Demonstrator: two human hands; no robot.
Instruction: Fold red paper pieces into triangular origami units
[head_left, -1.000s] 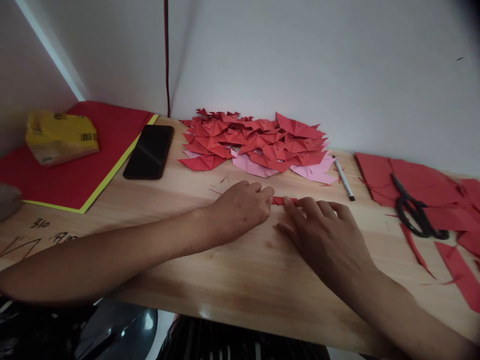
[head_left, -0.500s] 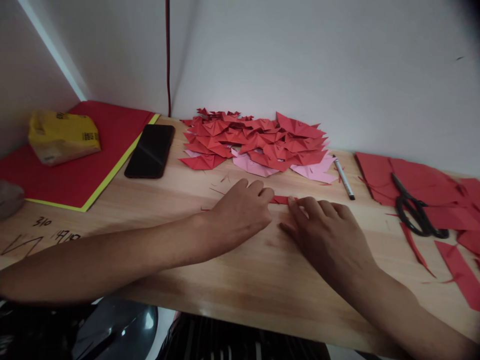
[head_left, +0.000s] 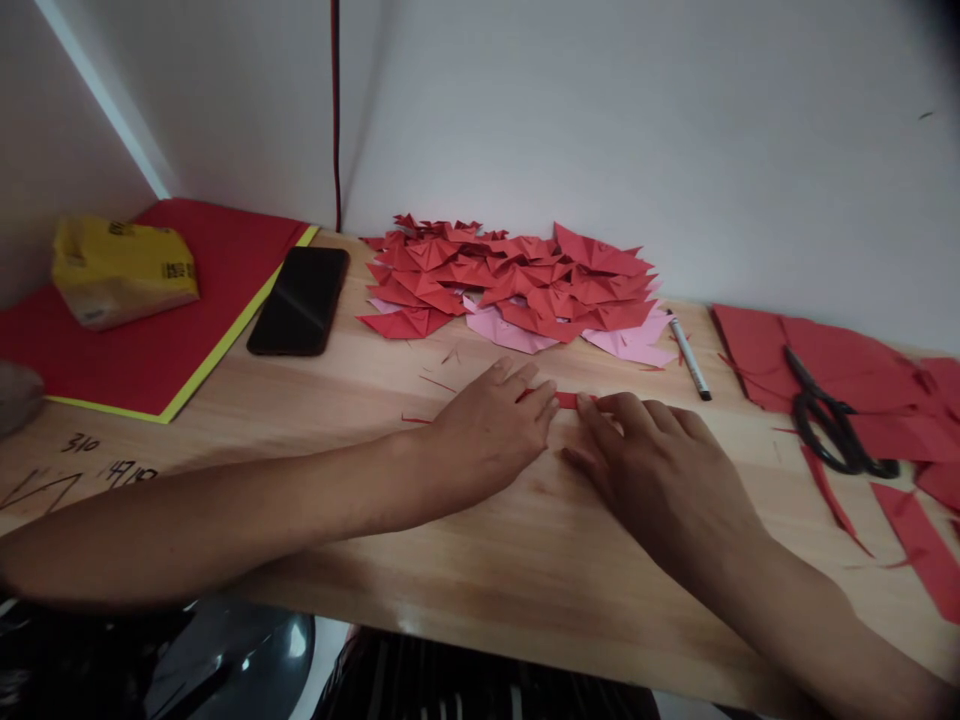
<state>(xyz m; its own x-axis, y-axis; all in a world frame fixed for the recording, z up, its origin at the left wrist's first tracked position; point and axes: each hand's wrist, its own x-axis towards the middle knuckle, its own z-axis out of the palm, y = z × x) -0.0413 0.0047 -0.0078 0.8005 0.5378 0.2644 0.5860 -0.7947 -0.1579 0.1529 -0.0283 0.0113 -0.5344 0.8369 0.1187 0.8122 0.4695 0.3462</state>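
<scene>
A narrow folded strip of red paper [head_left: 568, 400] lies on the wooden table between my two hands. My left hand [head_left: 499, 425] has its fingers bent over the left part of the strip and presses it against the tabletop; a bit of red shows between the fingers. At the other end, my right hand [head_left: 649, 445] pinches the strip down with thumb and fingertips, its fingers curled together. Part of the paper is hidden under both hands. Just beyond them sits a pile of folded red and pink paper shapes [head_left: 517, 280].
Black scissors [head_left: 829, 430] lie on red paper sheets [head_left: 757, 350] at the right, near loose offcuts [head_left: 832, 505]. A marker [head_left: 688, 355] is beside the pile. Leftward are a black phone [head_left: 300, 300], large red sheets [head_left: 225, 250] and a yellow packet [head_left: 124, 270].
My left hand's fingers have loosened from a tight fist and spread forward across the strip, slightly rightward. My right hand keeps its place on the right end.
</scene>
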